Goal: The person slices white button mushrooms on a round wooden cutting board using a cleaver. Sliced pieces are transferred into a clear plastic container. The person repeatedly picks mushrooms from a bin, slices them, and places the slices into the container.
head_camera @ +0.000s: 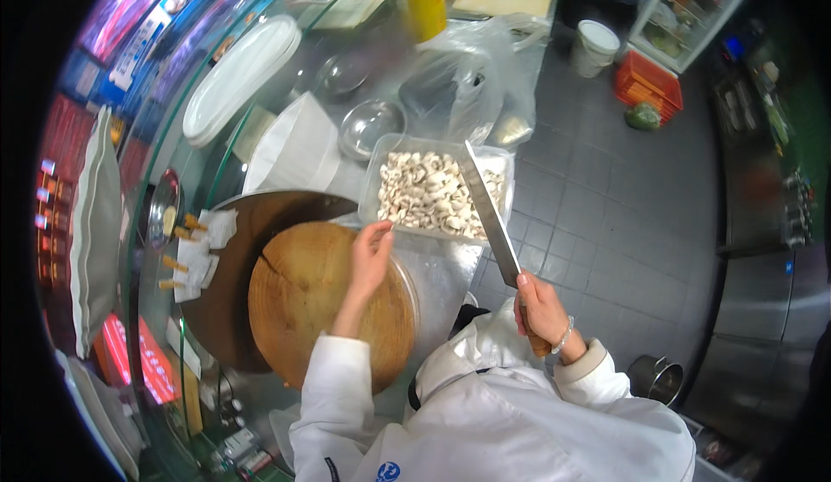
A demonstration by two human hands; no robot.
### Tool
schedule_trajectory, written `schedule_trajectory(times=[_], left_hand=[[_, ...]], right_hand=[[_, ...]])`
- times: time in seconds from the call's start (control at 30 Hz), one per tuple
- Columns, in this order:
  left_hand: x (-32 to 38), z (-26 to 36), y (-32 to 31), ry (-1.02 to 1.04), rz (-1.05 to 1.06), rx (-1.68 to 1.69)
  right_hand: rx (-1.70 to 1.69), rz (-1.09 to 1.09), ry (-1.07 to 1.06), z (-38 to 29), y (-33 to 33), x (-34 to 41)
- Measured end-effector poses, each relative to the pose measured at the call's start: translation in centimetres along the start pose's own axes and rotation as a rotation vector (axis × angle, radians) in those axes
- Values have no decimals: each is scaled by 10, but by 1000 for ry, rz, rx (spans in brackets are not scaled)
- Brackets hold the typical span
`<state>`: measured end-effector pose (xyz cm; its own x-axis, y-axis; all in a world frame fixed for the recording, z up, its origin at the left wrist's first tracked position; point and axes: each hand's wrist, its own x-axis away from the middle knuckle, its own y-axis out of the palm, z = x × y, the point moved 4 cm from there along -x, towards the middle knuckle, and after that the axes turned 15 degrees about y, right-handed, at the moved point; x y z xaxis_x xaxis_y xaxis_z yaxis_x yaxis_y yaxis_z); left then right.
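Note:
My right hand [543, 311] grips the wooden handle of a long-bladed kitchen knife [491, 219]. The blade points away from me, and in the picture it crosses the right part of a clear plastic container [369, 196]. Cut pieces, apparently sliced mushrooms [425, 190], lie in that container. At its near left corner is my left hand [372, 251], fingers bent and the thumb close to the fingertips. Whether it pinches the rim or a small piece is too unclear to say. Below the left hand and forearm lies a round wooden chopping block [305, 300] with a crack at its upper left.
Beyond the container are a metal bowl [372, 129] and a plastic bag [477, 79]. Paper notes [195, 268] are clipped left of the block, near the glass counter edge [139, 222]. Rightward, the tiled floor [584, 203] holds a white bucket [594, 47] and an orange crate [648, 86].

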<state>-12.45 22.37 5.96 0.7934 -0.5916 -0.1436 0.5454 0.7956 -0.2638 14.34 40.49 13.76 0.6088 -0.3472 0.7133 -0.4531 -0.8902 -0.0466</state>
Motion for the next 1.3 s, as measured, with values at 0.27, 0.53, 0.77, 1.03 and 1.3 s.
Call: schedule_trajectory(times=[0.27,0.53,0.77,1.03,1.3], left_hand=[[229,20,-179,-286,507,-547],[261,39,-111,-92,269,-865],[249,15,-127,-156,496,-618],[187,-31,-108,-264,532,-22],[189,-11,-119,15,585,-607]], right_hand=[[210,-285,85,-1,69,-32],[521,-550,52,-9,138,-31],[675,-599,31,-11,149,-33],[713,-597,37,-7,149,-32],[781,-636,125,-13,153,-25]])
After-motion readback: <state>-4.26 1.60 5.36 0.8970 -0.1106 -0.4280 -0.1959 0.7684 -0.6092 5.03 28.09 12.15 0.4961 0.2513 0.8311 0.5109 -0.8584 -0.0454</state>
